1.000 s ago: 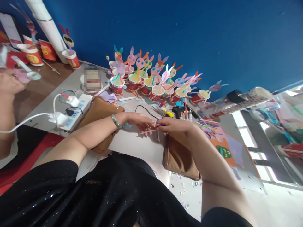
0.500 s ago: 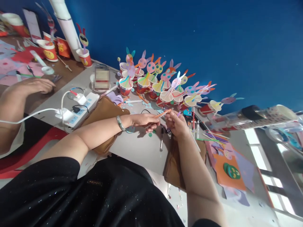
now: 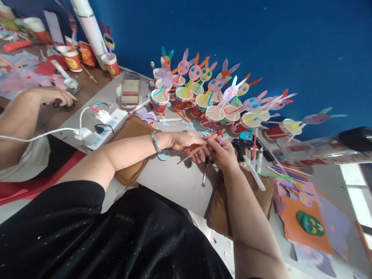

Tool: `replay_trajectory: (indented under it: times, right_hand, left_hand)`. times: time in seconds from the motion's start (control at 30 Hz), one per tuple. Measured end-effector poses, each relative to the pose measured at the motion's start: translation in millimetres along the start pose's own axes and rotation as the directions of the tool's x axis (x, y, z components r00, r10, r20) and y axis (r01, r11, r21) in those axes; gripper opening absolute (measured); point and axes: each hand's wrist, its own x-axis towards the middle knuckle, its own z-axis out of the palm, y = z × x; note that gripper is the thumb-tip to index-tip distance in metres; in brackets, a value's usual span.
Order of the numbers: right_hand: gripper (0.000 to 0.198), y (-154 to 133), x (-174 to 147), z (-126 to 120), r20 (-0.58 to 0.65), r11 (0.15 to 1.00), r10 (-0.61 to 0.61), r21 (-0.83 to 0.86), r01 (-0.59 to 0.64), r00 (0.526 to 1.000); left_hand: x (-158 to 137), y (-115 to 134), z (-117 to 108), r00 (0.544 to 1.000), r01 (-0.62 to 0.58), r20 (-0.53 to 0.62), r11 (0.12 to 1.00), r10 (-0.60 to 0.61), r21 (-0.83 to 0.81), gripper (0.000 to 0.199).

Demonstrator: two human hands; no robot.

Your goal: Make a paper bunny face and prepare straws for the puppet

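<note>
My left hand point(image 3: 188, 142), with a bangle at its wrist, reaches in over the table with its fingers closed around a thin orange strip point(image 3: 195, 150). Beside it my right hand point(image 3: 224, 154) pinches at the strip's upper end. A bit of purple point(image 3: 221, 141) shows at the right fingers; its kind is unclear. Below the hands lie a small green disc point(image 3: 190, 164) and a pen point(image 3: 205, 172). A light-blue paper piece point(image 3: 164, 155) is under my left wrist. The palm sides of the fingers are partly hidden.
Paper cups point(image 3: 183, 97) with rabbit-faced figures line the blue wall. A power strip point(image 3: 107, 130) stands left, near another person's hand point(image 3: 59, 97). Brown cushions point(image 3: 130, 170) flank the work spot. Right are a black glue gun point(image 3: 240, 149), markers, and orange paper point(image 3: 303, 217).
The orange strip now slants down across my left fingers, its lower end showing below them. My hands have come closer together. The view has shifted, and the other person's hand now rests over a dark object.
</note>
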Motion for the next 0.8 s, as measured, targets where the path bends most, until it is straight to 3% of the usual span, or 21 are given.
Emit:
replay_trajectory:
  times: [0.23, 0.47, 0.8]
  right_hand:
    - [0.049, 5.5, 3.2, -2.1, -0.028, 1.0, -0.018, -0.01, 0.018, 0.999]
    - [0.054, 3.6, 2.6, 3.7, -0.032, 0.997, -0.076, -0.026, 0.075, 0.997]
    - [0.04, 3.1, -1.5, 4.0, -0.078, 0.998, -0.019, 0.06, 0.023, 0.997]
  left_hand:
    - [-6.3, 2.8, 6.2, 0.996, -0.046, 0.076, 0.999, 0.046, -0.002, 0.043]
    - [-17.0, 1.9, 11.6, 0.999, -0.032, 0.021, 0.999, 0.033, -0.016, 0.042]
    - [-20.1, 0.6, 13.1, 0.999, -0.041, -0.008, 0.999, 0.041, 0.013, 0.045]
